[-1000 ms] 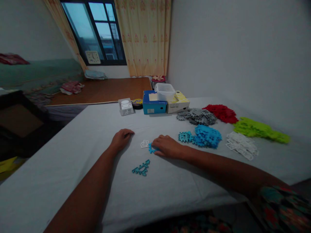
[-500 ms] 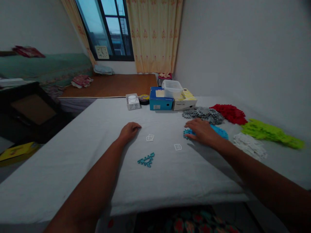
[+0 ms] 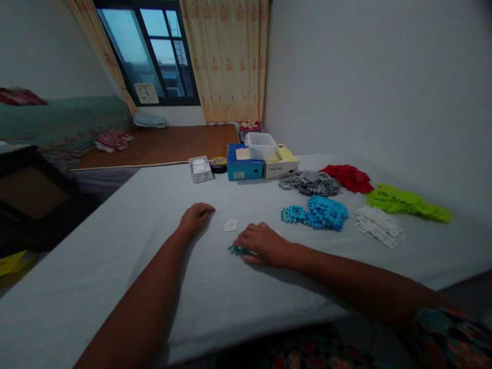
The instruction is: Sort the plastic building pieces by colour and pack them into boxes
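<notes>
My right hand (image 3: 263, 246) is low over the cloth, its fingers and thumb closed around a teal triangular plastic piece (image 3: 235, 250) with toothed edges. The hand covers most of that piece. To the left, my left hand (image 3: 195, 219) rests on the cloth with its fingers curled in, and no object shows in it. Between the hands and slightly farther off lie overlapping small white plastic frames (image 3: 231, 225). Just a sliver of another white piece (image 3: 278, 232) peeks out behind my right hand.
Piles of blue (image 3: 326, 212), grey (image 3: 311, 183), red (image 3: 348, 177), lime green (image 3: 407, 202) and white pieces (image 3: 380, 225) lie on the right. At the back stand a blue box (image 3: 245, 168), a yellow box (image 3: 282, 164), a clear tub (image 3: 261, 145) and a small white box (image 3: 200, 169).
My right hand has moved left and nearer, from the blue pile to the teal triangular piece, closing on it. The left hand stays put on the cloth. The view has shifted a little.
</notes>
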Demonstrator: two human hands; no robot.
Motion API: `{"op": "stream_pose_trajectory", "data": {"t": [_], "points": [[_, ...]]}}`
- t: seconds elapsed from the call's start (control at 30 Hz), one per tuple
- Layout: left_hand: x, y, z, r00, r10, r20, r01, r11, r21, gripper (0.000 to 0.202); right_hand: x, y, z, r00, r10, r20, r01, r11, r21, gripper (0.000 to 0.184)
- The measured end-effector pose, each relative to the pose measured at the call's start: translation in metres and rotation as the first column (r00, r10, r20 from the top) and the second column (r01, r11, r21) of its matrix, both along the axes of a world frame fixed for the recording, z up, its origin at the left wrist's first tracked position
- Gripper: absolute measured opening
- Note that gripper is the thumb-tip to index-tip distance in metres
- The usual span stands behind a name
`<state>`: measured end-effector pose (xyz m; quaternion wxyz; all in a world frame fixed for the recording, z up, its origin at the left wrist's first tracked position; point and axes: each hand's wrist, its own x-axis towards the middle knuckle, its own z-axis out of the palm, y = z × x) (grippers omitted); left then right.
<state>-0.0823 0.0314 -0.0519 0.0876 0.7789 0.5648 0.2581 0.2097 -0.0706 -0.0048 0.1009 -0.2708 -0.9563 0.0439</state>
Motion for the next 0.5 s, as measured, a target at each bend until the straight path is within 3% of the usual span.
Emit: {"op": "stream_pose_trajectory", "data": {"t": [0.07,0.17,0.27,0.37,0.5], "points": [[0.001,0.000,0.001,1.000,0.005,-0.020,-0.006,1.000,-0.006,0.030,0.037,0.014,0.010,0.983,-0.183,-0.030,0.183,0.983,0.023,0.036],[0.003,-0.001,0.001,0.999,0.008,-0.046,-0.008,1.000,-0.002,0.029,0.100,0.035,0.020,0.888,-0.459,-0.004,0.457,0.884,0.097,0.034],[0.004,-0.001,0.001,0.998,0.005,-0.057,-0.005,1.000,0.004,0.030,0.139,0.044,0.020,0.813,-0.580,0.059,0.563,0.807,0.180,0.034],[0.005,-0.002,0.001,0.998,0.006,-0.064,-0.006,1.000,0.001,0.032,0.133,0.036,0.011,0.870,-0.493,0.016,0.481,0.855,0.192,0.032],[0.002,-0.001,0.000,0.997,-0.003,-0.071,0.003,1.000,0.006,0.032,0.090,0.016,-0.009,0.969,-0.249,-0.002,0.248,0.966,0.079,0.025]]}}
